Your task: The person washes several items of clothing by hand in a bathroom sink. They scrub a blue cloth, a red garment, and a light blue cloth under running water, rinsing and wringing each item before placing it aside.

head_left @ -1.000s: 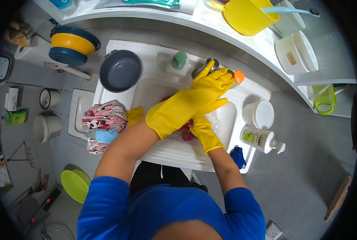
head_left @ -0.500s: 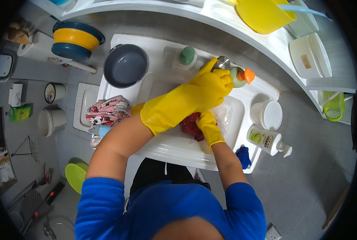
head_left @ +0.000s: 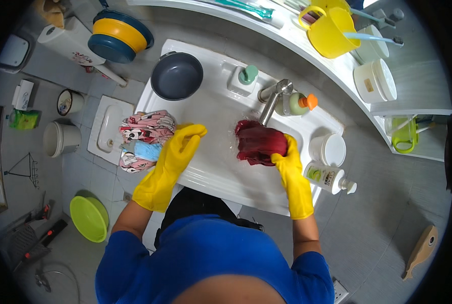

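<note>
Both my hands wear long yellow rubber gloves. My right hand (head_left: 291, 169) grips the right edge of a wet, dark red cloth (head_left: 260, 143), which hangs bunched in the white sink (head_left: 221, 175) beneath the silver tap (head_left: 270, 105). Small water splashes show at the cloth's left side. My left hand (head_left: 178, 152) is over the sink's left side with its thumb apart from bent fingers and nothing visible in it. Right beside it lies a heap of pink patterned fabric (head_left: 147, 126) with a light blue piece (head_left: 145, 150) on it.
A grey pot (head_left: 177, 77), a green-topped pump bottle (head_left: 244, 80) and an orange-topped bottle (head_left: 298, 104) line the sink's back. At right stand a white tub (head_left: 328, 150) and a lying pump bottle (head_left: 324, 177). Overhead runs a white shelf (head_left: 312, 50) with a yellow cup (head_left: 329, 38).
My left hand has left the tap and moved left toward the pink fabric. The red cloth, held by my right hand, has come up and spread under the tap.
</note>
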A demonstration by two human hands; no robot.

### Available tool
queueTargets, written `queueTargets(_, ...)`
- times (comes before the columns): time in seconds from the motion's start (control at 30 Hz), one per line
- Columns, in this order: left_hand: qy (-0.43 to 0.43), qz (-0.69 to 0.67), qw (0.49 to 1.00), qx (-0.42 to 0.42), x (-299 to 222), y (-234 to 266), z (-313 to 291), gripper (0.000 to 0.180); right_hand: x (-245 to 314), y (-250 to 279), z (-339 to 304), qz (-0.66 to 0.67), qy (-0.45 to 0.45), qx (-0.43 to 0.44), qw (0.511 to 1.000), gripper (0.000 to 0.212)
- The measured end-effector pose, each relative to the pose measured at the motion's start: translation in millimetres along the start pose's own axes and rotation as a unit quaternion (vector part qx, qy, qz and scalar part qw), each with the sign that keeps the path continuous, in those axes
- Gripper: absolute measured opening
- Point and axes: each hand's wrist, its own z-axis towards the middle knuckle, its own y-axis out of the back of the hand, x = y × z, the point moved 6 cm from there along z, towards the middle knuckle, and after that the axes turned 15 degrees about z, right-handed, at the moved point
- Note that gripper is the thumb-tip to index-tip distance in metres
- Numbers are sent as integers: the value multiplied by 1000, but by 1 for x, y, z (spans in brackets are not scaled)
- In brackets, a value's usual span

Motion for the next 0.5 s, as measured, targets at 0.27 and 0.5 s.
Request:
queueTargets(0.27,-26,63,998,-2,-8,7,-25,42,-76,-52,25,-101,-80,45,991,59)
queueTargets(0.5,-76,227,969,69,-36,-10,-18,93,6,-17,-26,204,-20,13,979,54)
